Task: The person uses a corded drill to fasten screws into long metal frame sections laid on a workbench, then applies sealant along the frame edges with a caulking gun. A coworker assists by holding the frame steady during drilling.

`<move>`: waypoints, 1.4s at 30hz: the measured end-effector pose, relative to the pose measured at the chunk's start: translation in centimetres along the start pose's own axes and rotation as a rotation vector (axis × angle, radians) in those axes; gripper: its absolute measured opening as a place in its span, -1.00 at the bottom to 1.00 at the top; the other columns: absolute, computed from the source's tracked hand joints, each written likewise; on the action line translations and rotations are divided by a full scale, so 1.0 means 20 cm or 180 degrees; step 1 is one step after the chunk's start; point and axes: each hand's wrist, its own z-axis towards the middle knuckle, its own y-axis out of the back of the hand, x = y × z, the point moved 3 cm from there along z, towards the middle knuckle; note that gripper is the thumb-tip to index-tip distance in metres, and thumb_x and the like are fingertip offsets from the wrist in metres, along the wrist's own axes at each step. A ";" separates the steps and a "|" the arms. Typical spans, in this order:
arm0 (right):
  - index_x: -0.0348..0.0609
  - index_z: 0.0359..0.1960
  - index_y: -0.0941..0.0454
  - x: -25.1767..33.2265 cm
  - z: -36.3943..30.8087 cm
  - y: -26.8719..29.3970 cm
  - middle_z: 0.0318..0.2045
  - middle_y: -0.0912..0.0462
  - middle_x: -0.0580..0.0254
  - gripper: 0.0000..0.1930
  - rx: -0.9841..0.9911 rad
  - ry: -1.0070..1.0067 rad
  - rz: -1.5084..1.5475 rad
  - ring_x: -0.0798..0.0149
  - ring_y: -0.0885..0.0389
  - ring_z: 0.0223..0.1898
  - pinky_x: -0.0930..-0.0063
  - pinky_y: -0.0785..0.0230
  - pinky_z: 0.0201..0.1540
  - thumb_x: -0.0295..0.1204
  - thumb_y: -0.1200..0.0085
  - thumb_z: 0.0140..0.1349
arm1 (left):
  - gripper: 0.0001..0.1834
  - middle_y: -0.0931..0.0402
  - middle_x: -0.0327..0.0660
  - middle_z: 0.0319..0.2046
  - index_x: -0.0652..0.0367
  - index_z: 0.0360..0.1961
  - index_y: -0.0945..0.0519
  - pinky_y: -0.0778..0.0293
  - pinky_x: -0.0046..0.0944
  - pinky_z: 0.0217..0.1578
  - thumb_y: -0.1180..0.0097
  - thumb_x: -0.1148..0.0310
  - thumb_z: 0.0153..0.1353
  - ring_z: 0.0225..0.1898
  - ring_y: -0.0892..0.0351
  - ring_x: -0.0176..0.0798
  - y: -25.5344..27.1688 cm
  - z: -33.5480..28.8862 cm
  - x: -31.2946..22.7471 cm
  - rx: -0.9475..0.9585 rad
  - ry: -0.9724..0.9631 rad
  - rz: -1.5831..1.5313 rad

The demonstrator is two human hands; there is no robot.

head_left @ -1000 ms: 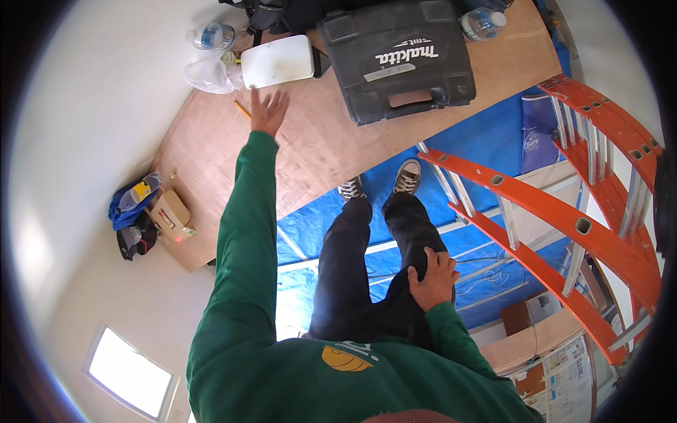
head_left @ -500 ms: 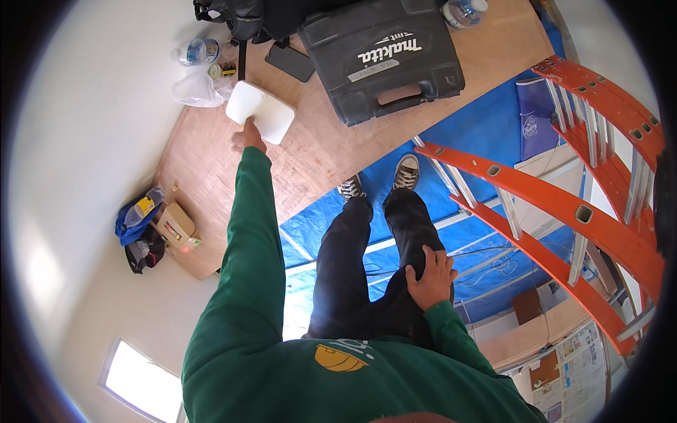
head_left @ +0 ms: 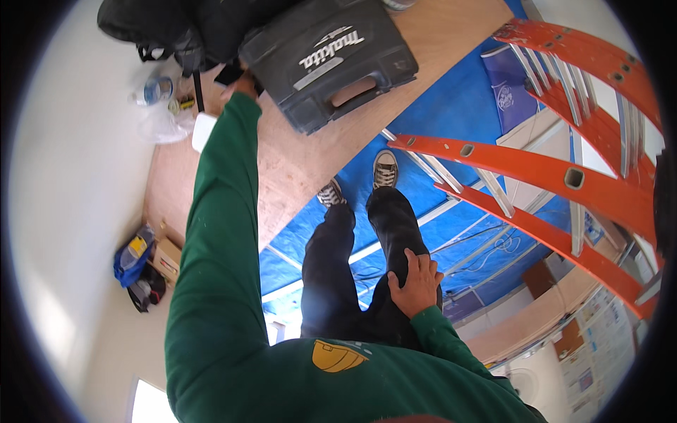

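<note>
My left hand (head_left: 244, 86) reaches over the wooden board, between a black bag (head_left: 201, 35) and a black hard-shell tool case (head_left: 331, 63). It lies on or against a dark phone (head_left: 229, 73), mostly covered by the hand. The fingers are small and partly hidden, so their grip does not show. Beside my left sleeve, a white rounded box (head_left: 202, 132) peeks out, the rest of it behind the arm. My right hand (head_left: 417, 283) rests on my dark-trousered thigh with its fingers apart, holding nothing.
A plastic bottle (head_left: 156, 90), a can (head_left: 182, 104) and a clear plastic bag (head_left: 166, 127) stand by the wall. A cardboard box (head_left: 167, 259) sits at the board's near left end. Orange ladders (head_left: 522, 158) fill the right side over blue sheeting (head_left: 441, 113).
My left hand has left the white box and moved away from me to the phone beside the tool case. The view has shifted. My right hand stays on the thigh.
</note>
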 end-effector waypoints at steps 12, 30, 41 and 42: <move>-0.05 0.57 -0.46 0.08 -0.38 -0.31 0.23 -0.54 0.04 -0.30 0.0100 -0.0202 0.1732 -0.10 -0.57 0.29 -0.39 -0.31 0.35 -0.06 -0.31 0.49 | -0.32 -0.75 -0.21 0.09 0.28 0.29 -0.68 -0.62 -0.25 0.13 -0.66 0.11 0.30 0.05 -0.70 -0.29 -0.25 -1.32 0.55 0.0393 -0.1223 -0.4750; -0.15 0.43 -0.70 -0.81 -1.88 0.55 -0.12 -0.75 0.20 -0.53 -0.4081 -0.0541 0.4037 0.33 -0.64 -0.16 0.36 -0.56 0.02 -0.48 -0.35 0.52 | -0.36 -0.66 -0.16 0.30 0.17 0.48 -0.50 -0.61 -0.01 0.37 0.16 -0.16 0.80 0.29 -0.70 -0.15 0.09 -4.51 -0.98 0.4137 -0.3442 -0.4253; -0.12 0.53 -0.58 -1.93 -2.42 0.34 -0.15 -0.64 0.32 -0.47 -0.4068 -0.0107 0.5427 0.44 -0.61 -0.15 0.42 -0.55 -0.05 -0.51 -0.26 0.56 | -0.37 -0.62 -0.12 0.37 0.19 0.53 -0.45 -0.55 0.00 0.43 0.21 -0.10 0.83 0.35 -0.66 -0.13 -0.27 -5.57 -1.75 0.4127 -0.4143 -0.3265; -0.12 0.55 -0.55 -2.05 -2.47 0.33 -0.16 -0.61 0.35 -0.46 -0.4017 0.0008 0.5473 0.47 -0.60 -0.16 0.45 -0.55 -0.11 -0.49 -0.25 0.57 | -0.37 -0.62 -0.12 0.38 0.19 0.53 -0.45 -0.55 0.01 0.43 0.20 -0.10 0.83 0.36 -0.66 -0.13 -0.29 -5.68 -1.82 0.4091 -0.4209 -0.3132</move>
